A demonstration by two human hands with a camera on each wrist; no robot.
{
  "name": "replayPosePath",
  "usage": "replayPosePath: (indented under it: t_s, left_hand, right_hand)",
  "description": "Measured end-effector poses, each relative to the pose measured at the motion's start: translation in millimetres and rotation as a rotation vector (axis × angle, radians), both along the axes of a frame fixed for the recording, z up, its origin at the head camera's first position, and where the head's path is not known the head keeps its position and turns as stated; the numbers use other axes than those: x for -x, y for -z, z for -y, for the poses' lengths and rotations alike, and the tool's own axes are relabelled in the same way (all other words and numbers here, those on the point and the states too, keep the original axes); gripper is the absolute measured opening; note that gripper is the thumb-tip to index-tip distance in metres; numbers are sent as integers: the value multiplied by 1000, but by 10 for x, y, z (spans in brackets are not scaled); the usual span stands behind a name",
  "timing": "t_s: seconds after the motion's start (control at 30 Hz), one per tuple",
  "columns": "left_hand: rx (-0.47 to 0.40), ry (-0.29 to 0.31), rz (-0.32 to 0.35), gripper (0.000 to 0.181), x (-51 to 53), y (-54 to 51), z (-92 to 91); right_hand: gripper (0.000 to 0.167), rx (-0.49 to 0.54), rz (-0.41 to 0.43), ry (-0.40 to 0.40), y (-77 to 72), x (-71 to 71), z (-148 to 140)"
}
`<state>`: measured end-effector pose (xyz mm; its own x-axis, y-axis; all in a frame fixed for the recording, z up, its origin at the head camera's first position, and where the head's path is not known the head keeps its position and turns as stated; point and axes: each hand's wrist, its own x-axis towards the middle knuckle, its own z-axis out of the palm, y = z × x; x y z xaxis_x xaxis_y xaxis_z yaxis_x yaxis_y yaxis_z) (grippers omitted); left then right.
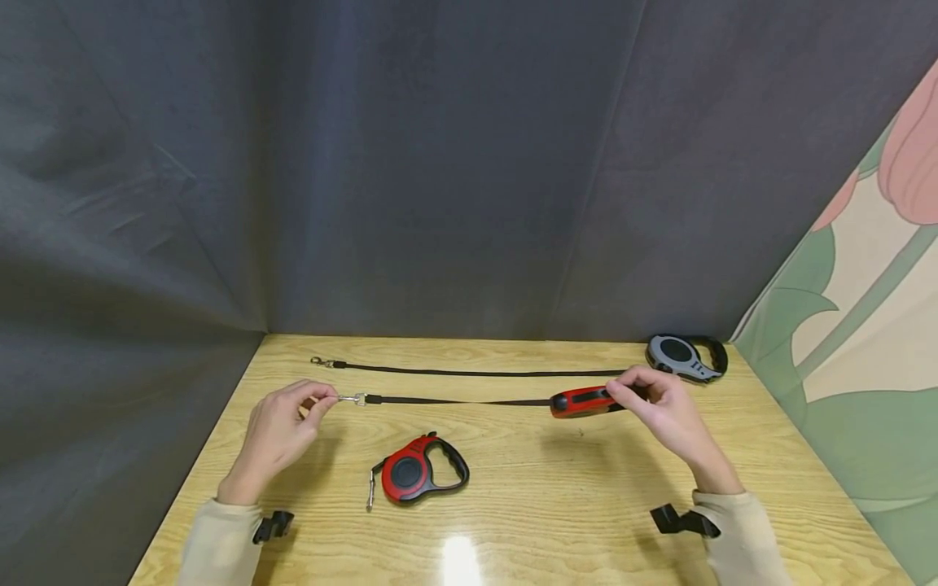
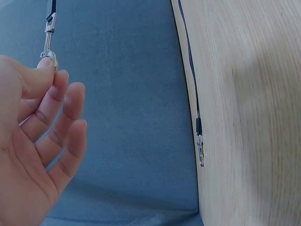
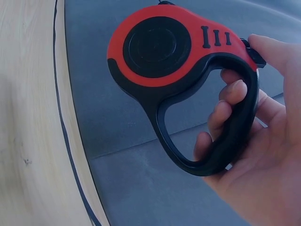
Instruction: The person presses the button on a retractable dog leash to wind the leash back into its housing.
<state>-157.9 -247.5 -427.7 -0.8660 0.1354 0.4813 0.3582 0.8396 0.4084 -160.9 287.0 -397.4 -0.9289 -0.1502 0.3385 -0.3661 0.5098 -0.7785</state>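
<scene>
My right hand [image 1: 663,407] grips the black handle of a red retractable dog leash [image 3: 150,47], fingers wrapped through the loop and thumb at the button. Out of its casing runs a black strap [image 1: 454,401], stretched nearly straight leftward above the table. At the strap's far end my left hand [image 1: 282,431] pinches the silver snap hook [image 2: 49,44] between thumb and forefinger, the other fingers loosely bent. Between and below the hands, a second red leash [image 1: 407,472] lies on the table, its strap drawn in and its hook [image 1: 370,491] at its left side.
A grey retractable leash [image 1: 676,352] lies at the table's back right corner. Its extended black strap [image 1: 476,373] runs left along the back edge to a metal hook [image 1: 318,360]. Dark curtains [image 1: 440,179] stand behind and left of the wooden table [image 1: 528,521]; a floral cloth [image 1: 872,325] hangs at right.
</scene>
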Motion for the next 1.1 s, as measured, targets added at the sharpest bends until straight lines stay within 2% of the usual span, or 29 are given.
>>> replayPosePath:
  t_s: [0.43, 1.1]
  left_hand:
    - [-2, 21, -14, 7, 0, 21, -37]
    - [10, 36, -4, 4, -22, -21, -105]
  right_hand:
    - [7, 24, 0, -33, -23, 12, 133]
    - [8, 43, 4, -62, 7, 8, 250]
